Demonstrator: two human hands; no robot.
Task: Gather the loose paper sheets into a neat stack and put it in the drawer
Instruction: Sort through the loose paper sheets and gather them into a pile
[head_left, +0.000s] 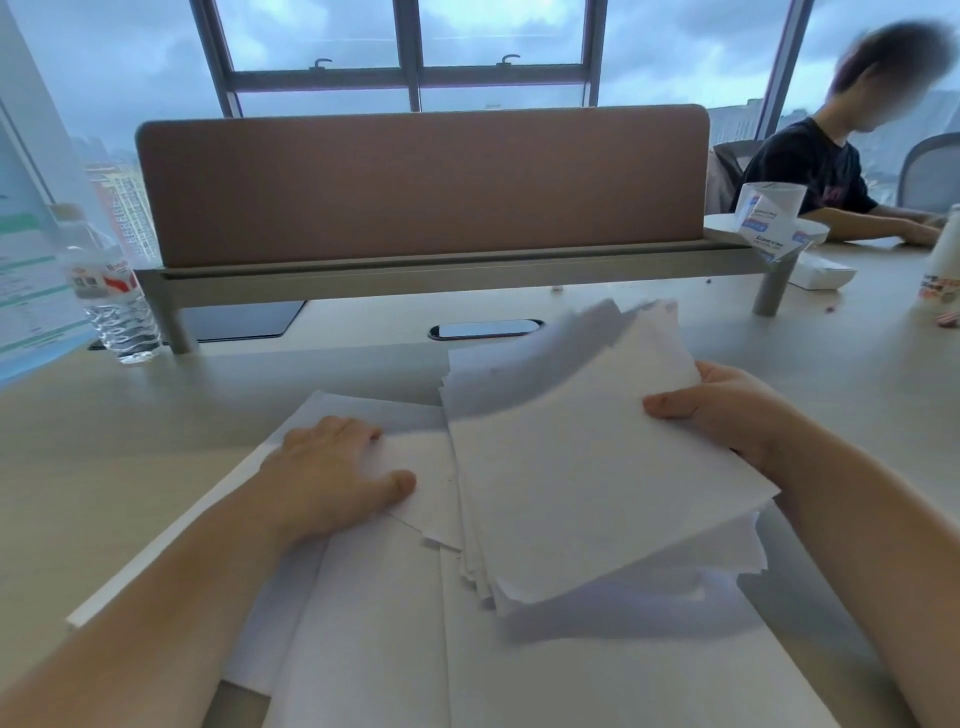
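The right hand (727, 410) grips a ragged paper bundle (587, 483); beside it, the left hand (337, 467) presses flat, open, on loose sheets (374, 623).

A clear water bottle (115, 296) stands far left on the tabletop (104, 441). A brown divider panel (421, 187) stands far behind. Far right, a person (826, 171) sits near a white box (821, 273).

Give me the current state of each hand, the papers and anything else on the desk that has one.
Right hand: gripping a paper bundle, thumb on top.
Paper bundle: lifted off the desk, edges uneven, top sheets blurred.
Left hand: flat, palm down on loose sheets.
Loose sheets: spread flat on the desk, overlapping, not yet gathered.
Water bottle: upright, cap on.
Drawer: not in view.
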